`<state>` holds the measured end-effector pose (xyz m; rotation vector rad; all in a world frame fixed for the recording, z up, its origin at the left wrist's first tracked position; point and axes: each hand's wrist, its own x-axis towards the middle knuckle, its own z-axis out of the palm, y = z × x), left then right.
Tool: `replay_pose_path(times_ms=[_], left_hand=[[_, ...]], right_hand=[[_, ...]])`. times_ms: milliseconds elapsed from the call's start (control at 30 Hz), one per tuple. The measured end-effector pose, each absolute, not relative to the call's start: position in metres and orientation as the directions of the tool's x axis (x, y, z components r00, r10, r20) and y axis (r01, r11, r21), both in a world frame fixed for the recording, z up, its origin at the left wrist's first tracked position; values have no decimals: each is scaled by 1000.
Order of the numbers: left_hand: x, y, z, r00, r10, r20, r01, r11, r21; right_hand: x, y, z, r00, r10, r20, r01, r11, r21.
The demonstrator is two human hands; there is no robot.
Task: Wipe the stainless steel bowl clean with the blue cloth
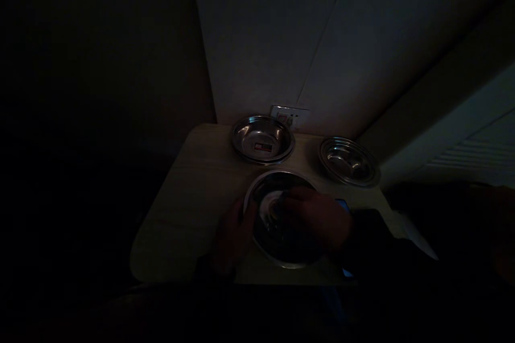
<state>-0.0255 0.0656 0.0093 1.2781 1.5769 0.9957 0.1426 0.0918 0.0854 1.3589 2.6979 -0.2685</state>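
In dim light, a wide shiny metal basin (281,265) rests near the front of a small table. My left hand (234,233) grips its left rim, thumb over the edge. My right hand (316,217) reaches in over the right side, fingers bent down against the inner surface beside a bright round patch. Whatever those fingers hold, if anything, is lost in the dark. Partly behind my right wrist lies a thin object with a bluish face, perhaps a phone (343,204).
Behind the basin, a metal basin with a red and dark label (263,147) stands at the back of the pale wooden table (181,193). Nested metal basins (349,163) sit at the back right. A wall socket (290,114) is just above the table's rear edge.
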Motion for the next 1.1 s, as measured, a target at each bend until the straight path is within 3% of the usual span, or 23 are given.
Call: replay_pose_path(times_ms=[167, 233, 300, 433, 500, 700, 933, 1100], left_hand=[[-28, 63, 0, -131, 984, -119, 260, 150, 954], [-28, 62, 0, -140, 983, -118, 240, 149, 959], [-27, 61, 1, -141, 982, -123, 238, 154, 959], [-25, 60, 2, -159, 980, -121, 262, 160, 952], [-25, 59, 2, -167, 979, -115, 278, 159, 947], [-25, 57, 0, -181, 977, -108, 332, 164, 929], [-21, 56, 3, -235, 968, -93, 375, 178, 910], [-15, 55, 2, -327, 941, -87, 355, 208, 911]], right_hand=[[163, 102, 109, -596, 751, 284, 788, 615, 26], [167, 102, 115, -628, 688, 363, 757, 649, 80], [163, 98, 108, -670, 680, 299, 731, 675, 103], [141, 85, 67, -674, 722, -156, 731, 683, 4], [132, 83, 51, -657, 712, -247, 742, 668, -47], [122, 95, 48, -627, 700, -341, 766, 633, -111], [106, 108, 46, -519, 812, -266, 853, 509, -111], [107, 102, 48, -562, 746, -357, 824, 545, -157]])
